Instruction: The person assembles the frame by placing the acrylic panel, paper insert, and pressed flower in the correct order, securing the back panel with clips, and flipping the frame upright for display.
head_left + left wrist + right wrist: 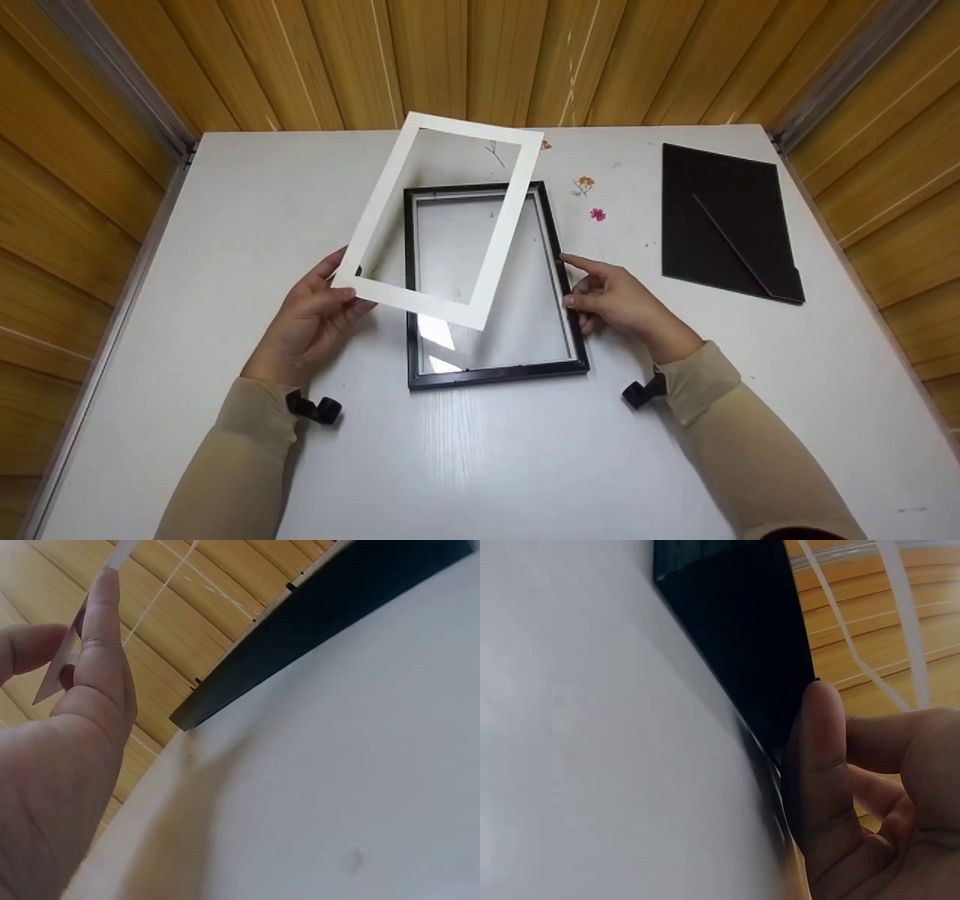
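Note:
My left hand (315, 319) pinches the lower left corner of a white mat board (367, 217) with a rectangular window. The mat is raised and tilted, overlapping the upper left of a black picture frame (499, 373). That frame lies on the table with a clear, reflective pane inside. At its right side my right hand (611, 296) holds the edge between thumb and fingers. In the left wrist view, the thin mat (56, 679) passes between thumb and fingers. The right wrist view shows a finger (825, 765) against the frame's dark side (735, 630); the thumb tip is hidden.
A black backing board (720, 225) with a slanted strut lies at the right of the white table (262, 180). Beyond the frame are an orange flower (585, 182), a pink flower (597, 214) and a thin sprig (495, 152). Wooden-plank walls (427, 60) stand around the table.

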A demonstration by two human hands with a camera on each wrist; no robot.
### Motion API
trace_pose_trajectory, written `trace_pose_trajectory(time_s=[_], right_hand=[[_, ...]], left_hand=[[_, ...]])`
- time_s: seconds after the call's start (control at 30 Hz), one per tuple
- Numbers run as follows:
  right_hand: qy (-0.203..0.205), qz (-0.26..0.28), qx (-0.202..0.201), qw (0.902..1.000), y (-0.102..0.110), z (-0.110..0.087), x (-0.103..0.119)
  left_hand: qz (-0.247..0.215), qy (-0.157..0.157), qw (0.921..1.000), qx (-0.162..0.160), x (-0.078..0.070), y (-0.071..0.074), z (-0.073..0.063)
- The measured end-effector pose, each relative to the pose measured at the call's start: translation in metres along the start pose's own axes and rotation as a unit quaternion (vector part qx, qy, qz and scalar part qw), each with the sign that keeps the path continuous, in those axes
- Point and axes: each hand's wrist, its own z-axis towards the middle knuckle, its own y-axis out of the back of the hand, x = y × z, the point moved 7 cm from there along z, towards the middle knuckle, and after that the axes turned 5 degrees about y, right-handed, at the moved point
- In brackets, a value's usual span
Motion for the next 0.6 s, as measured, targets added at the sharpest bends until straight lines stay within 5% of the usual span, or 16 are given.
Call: trace_pose_trajectory(time_s=[0.3, 0.6], right_hand=[[-0.007, 0.003, 0.005, 1.0, 0.002, 0.001, -0.001], [-0.009, 0.002, 0.005, 0.9999, 0.001, 0.001, -0.002]], left_hand=[[0.051, 0.034, 0.9976, 0.033, 0.013, -0.005, 0.001], [0.13, 0.078, 0.9871, 0.052, 0.02, -0.008, 0.0]])
